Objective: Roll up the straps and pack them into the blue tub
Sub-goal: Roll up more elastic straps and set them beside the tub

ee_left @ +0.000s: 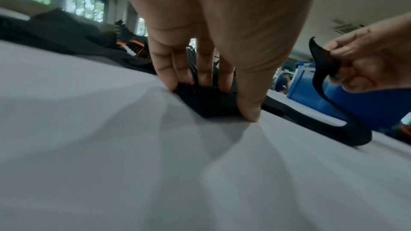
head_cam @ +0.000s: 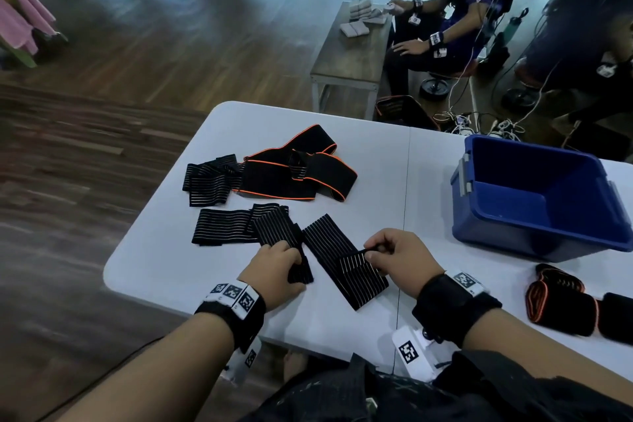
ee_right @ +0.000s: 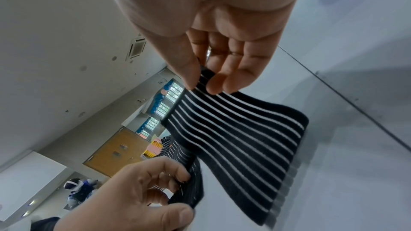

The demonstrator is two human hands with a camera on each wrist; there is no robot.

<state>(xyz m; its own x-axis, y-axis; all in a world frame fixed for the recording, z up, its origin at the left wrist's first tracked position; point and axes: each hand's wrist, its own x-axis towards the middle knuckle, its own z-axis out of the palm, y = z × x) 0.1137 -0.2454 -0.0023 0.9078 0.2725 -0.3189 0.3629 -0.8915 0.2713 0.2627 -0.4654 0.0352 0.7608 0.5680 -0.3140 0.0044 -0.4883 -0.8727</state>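
1. Head view: the right hand (head_cam: 400,259) pinches the near end of a black striped strap (head_cam: 337,257) and folds it back over itself. At its 9 o'clock the left hand (head_cam: 275,267) presses down on another stretch of striped strapping (head_cam: 287,233); whether it is the same strap I cannot tell. The blue tub (head_cam: 541,195) stands at 2 o'clock on the white bench (head_cam: 376,154), nothing showing inside. Loose straps lie at 11 o'clock, among them an orange-edged strap (head_cam: 298,168), and rolled straps (head_cam: 561,301) sit at 4 o'clock.

2. Left wrist view: the left hand's fingers (ee_left: 204,69) are straight, tips pinning dark strap (ee_left: 209,101) to the bench. At 3 o'clock the right hand (ee_left: 364,62) lifts a strap end clear of the surface.

3. Right wrist view: thumb and fingertips (ee_right: 213,85) hold only the strap's edge. That grip looks slight: elastic could slip free, or the first turn start crooked, and the roll would likely come out loose or skewed.
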